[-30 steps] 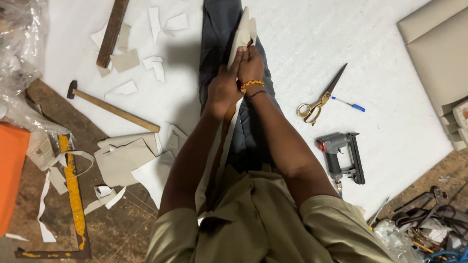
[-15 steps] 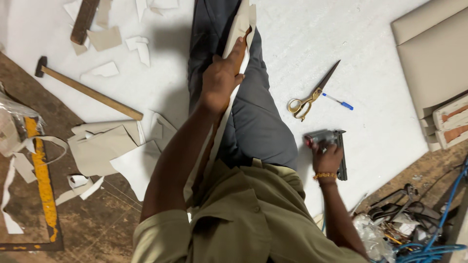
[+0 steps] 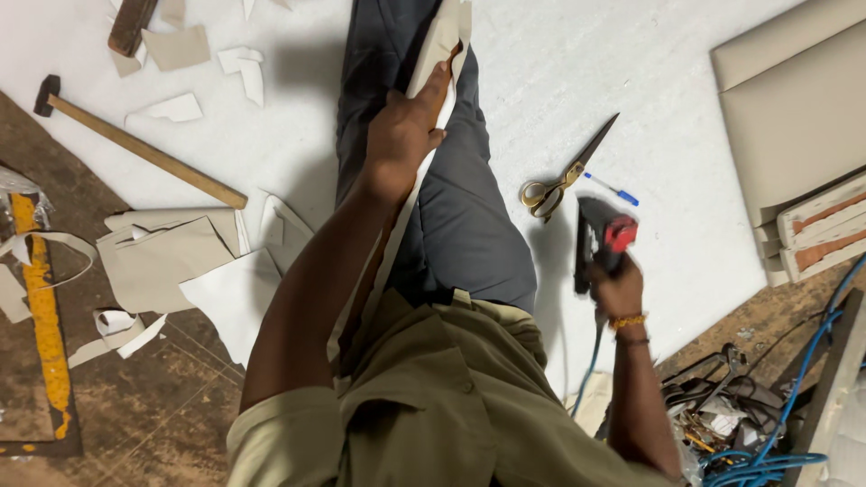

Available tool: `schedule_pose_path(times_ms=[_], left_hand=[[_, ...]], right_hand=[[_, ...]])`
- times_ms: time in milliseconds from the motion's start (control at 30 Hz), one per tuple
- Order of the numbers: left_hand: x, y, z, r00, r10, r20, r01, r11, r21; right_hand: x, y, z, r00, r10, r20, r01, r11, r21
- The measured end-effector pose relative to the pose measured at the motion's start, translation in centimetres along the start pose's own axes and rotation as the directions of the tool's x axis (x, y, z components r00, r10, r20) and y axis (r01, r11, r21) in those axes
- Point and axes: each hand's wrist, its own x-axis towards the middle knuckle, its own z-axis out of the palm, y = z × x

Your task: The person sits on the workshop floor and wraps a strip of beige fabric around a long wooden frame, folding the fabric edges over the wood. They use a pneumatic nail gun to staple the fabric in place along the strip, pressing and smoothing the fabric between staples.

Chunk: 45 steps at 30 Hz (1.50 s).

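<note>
Since half a second ago my right hand [image 3: 618, 290] has lifted the staple gun [image 3: 600, 242] off the white sheet [image 3: 686, 180]; it was resting on it there, now it's raised, blurred, fingers wrapped around the grip, blue hose [image 3: 588, 365] trailing down from it. Left hand [image 3: 401, 135] hasn't shifted: fingers pressed together on the long fabric-covered strip [image 3: 440, 41], pinning it along my grey trouser leg [image 3: 469, 216], thumb side toward the strip's edge. That strip runs from the top frame edge down past my wrist toward my lap. No real containers in view; closest is the heap of tools and blue cable [image 3: 767, 451] at lower right, contents too tangled to tell. Scissors [image 3: 564, 176] and a blue pen [image 3: 613, 190] lie just beside each other on the sheet, near the gun. Hammer [image 3: 135, 144] lies at left, handle crossing from sheet onto brown floor [image 3: 162, 424]. Beige fabric offcuts [image 3: 167, 261] sit at the sheet's left edge, yellow ruler [image 3: 41, 316] further left. Upholstered panels [image 3: 794, 117] stacked at right edge. Open sheet between scissors and panels.
</note>
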Motion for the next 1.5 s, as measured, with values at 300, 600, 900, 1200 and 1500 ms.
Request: schedule_pose_path(times_ms=[300, 600, 900, 1200, 1500], left_hand=[[0.2, 0.3, 0.3, 0.999, -0.028, -0.015, 0.028, 0.999, -0.021], [0.6, 0.1, 1.0, 0.992, -0.110, 0.059, 0.110, 0.994, 0.006], [0.8, 0.3, 0.5, 0.990, -0.118, 0.081, 0.118, 0.993, -0.002], [0.4, 0.4, 0.2, 0.997, -0.075, 0.024, 0.076, 0.996, -0.042], [1.0, 0.0, 0.8, 0.994, -0.084, 0.074, 0.080, 0.995, 0.059]], right_hand=[[10.8, -24.0, 8.6, 0.754, -0.540, 0.375, 0.559, 0.826, 0.065], [12.9, -27.6, 10.7, 0.667, -0.566, 0.484, 0.663, 0.747, -0.039], [14.0, -26.7, 10.7, 0.691, -0.567, 0.448, 0.656, 0.752, -0.061], [14.4, -28.2, 10.8, 0.723, -0.546, 0.422, 0.619, 0.784, -0.046], [13.1, -18.8, 2.2, 0.813, -0.557, 0.167, 0.564, 0.826, 0.012]])
